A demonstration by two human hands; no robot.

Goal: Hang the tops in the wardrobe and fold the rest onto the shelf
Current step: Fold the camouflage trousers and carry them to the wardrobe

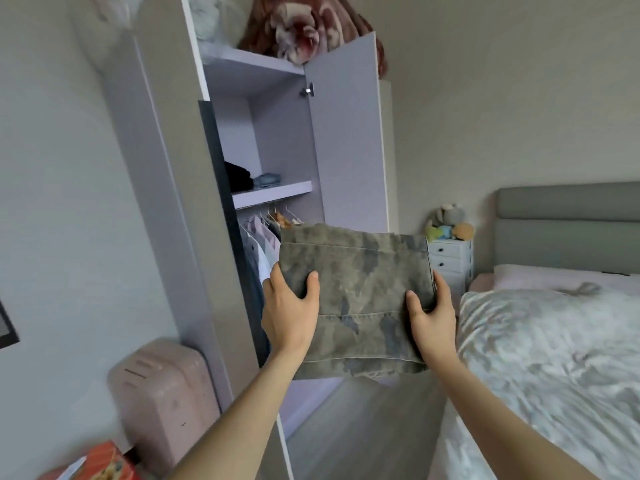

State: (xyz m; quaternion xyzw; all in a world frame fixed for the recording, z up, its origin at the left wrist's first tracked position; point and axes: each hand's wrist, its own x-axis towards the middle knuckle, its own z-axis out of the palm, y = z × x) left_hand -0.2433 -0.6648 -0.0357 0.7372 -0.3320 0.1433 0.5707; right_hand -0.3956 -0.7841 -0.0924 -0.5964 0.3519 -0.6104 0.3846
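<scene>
I hold a folded camouflage garment [360,292] flat in front of the open wardrobe [277,133]. My left hand [289,313] grips its left edge, thumb on top. On the right edge my right hand [433,317] grips it the same way. The garment hangs below the level of the wardrobe shelf [273,194], which carries a folded black item [237,176] and a folded blue item [266,179]. Under the shelf, several tops on hangers [263,237] hang from the rail, partly hidden by the garment.
The wardrobe's right door [346,140] stands open; a dark panel [221,202] edges the left side. A bed [554,358] lies to the right, with a small white drawer unit [450,261] beside it. A pink suitcase [162,400] stands at lower left. A floral blanket [304,26] lies atop the wardrobe.
</scene>
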